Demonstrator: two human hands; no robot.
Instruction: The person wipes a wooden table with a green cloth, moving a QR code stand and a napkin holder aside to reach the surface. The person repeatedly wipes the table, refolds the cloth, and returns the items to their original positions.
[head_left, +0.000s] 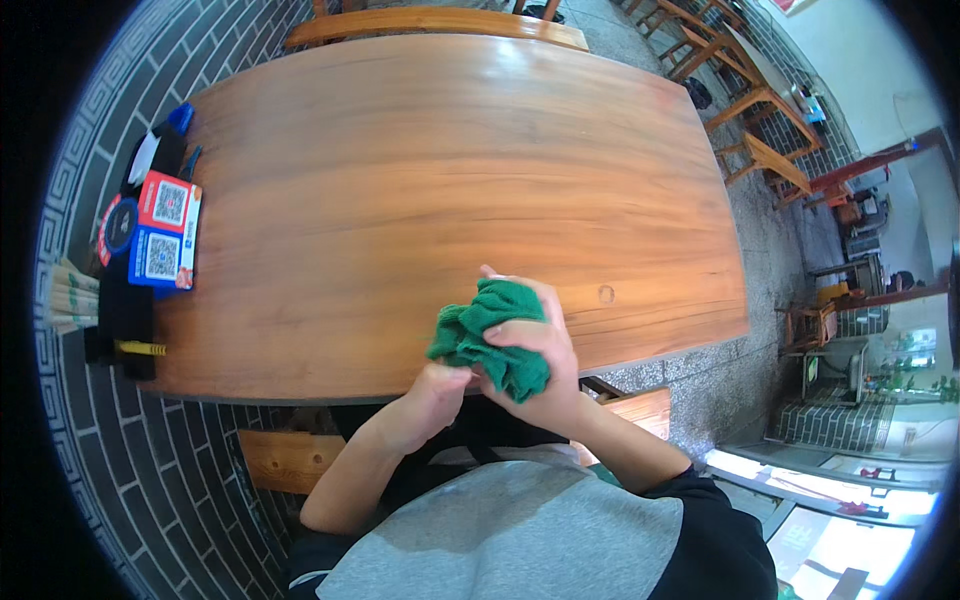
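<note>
A crumpled green cloth (495, 330) is bunched up between my hands, above the near edge of the wooden table (450, 187). My right hand (544, 352) grips it from the right, the thumb lying across its front. At the cloth's lower left is my left hand (435, 394), its fingers curled; whether they pinch the cloth's edge is hard to see. Part of the cloth and some fingertips are hidden.
Along the table's left side stand a card with printed codes (166, 229), a black holder (127, 315) and wrapped chopsticks (73, 296), beside a brick wall. Wooden benches (435, 24) are at the far and near sides. More wooden furniture (772, 161) stands at the right.
</note>
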